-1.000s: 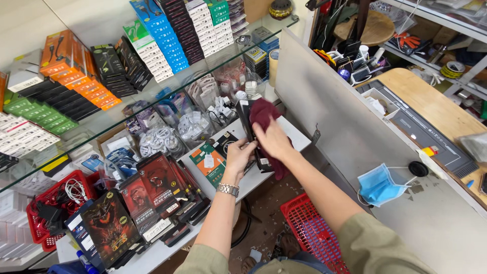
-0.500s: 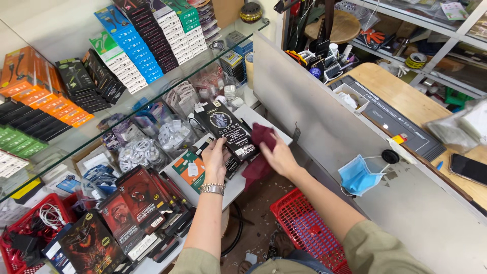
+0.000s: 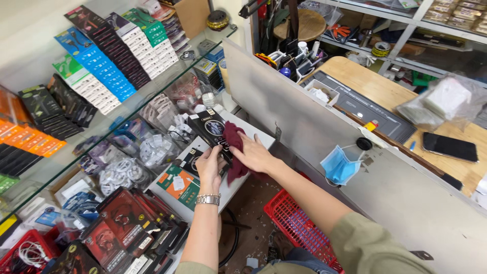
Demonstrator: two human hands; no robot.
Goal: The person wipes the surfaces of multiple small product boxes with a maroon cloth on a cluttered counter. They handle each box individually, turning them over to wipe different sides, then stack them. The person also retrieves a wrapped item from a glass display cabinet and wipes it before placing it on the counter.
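The left hand (image 3: 210, 165) grips the lower edge of a black box (image 3: 212, 130), fingers curled around it and thumb on top, holding it tilted over the white shelf (image 3: 253, 136). A metal watch (image 3: 208, 199) sits on that wrist. The right hand (image 3: 255, 153) lies flat with its fingers spread, pressing a dark red cloth (image 3: 233, 152) against the box's right side; the cloth hangs down below the box towards 6 o'clock.

The box sits near the middle of the view, just above both hands. At 7 o'clock from it, a green and orange package (image 3: 177, 183) lies flat on the shelf. Further towards 8 o'clock, bags of white cables (image 3: 122, 172) lie in a heap, and red and black boxes (image 3: 122, 223) stand in a row at the lower left. At 10 o'clock, on the glass shelf (image 3: 152, 94), rows of blue boxes (image 3: 96, 63) and white boxes lean in lines.

At 5 o'clock from the hands a red basket (image 3: 291, 223) stands on the floor. At 3 o'clock a blue face mask (image 3: 339, 165) hangs on the grey partition (image 3: 284, 111). Beyond it, at 2 o'clock, a black phone (image 3: 450, 147) lies on the wooden desk (image 3: 375, 83).
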